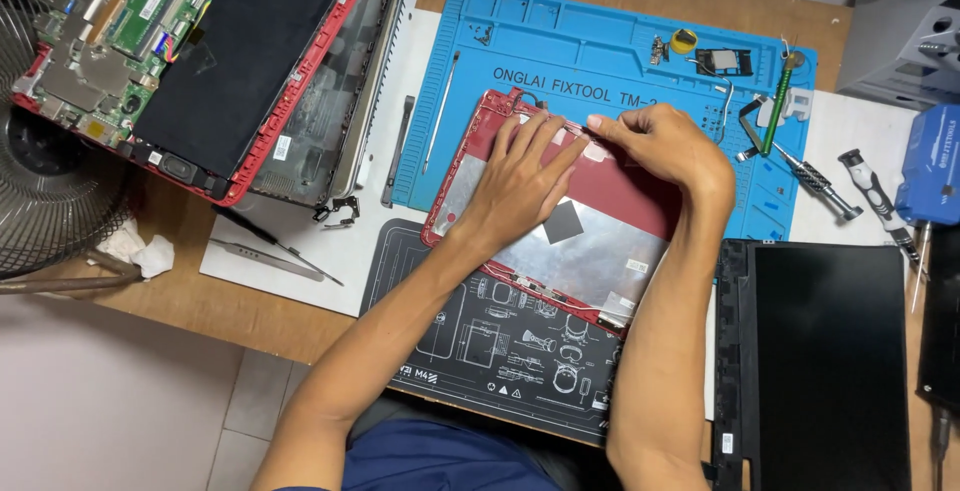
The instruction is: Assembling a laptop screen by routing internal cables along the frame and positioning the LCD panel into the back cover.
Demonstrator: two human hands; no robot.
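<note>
Red laptop lid (640, 201) — left hand (520, 186) flat, right hand (655, 141) pinching its top edge

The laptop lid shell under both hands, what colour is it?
Red laptop lid shell, with silver foil lining and a small black square inside; the head view shows it.

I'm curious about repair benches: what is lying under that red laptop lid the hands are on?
The red laptop lid lies across a blue repair mat and a black printed mat. Whatever sits directly beneath it is covered. Both hands, left and right, rest on top.
</note>
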